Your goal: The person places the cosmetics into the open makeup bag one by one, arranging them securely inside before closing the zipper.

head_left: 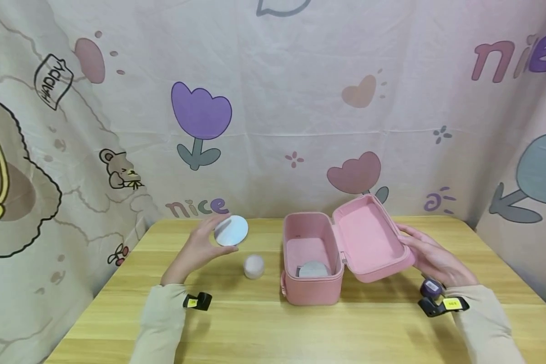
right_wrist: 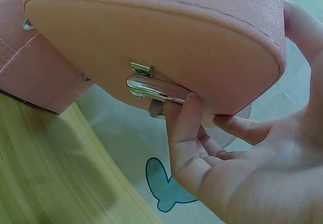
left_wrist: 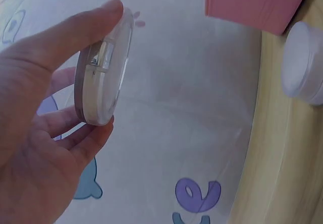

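Above the table, my left hand [head_left: 200, 246] holds a round flat compact [head_left: 231, 230] by its edge between thumb and fingers. From the left wrist view, the compact [left_wrist: 105, 75] has a clear cover, a brownish side and a small catch. A pink cosmetic case [head_left: 311, 290] stands with its lid [head_left: 368, 237] swung out to the right. My right hand [head_left: 437, 255] grips the far edge of that lid. Up close, the fingers [right_wrist: 186, 128] are curled at the lid's handle [right_wrist: 156, 89], which has metal ends. Inside the case lies a pale round item [head_left: 314, 269].
A small whitish round jar [head_left: 254, 266] sits on the wooden table [head_left: 264, 328], left of the case. Near my right wrist is a small purple round item [head_left: 431, 288]. A printed cloth [head_left: 273, 101] hangs behind the table's back edge.
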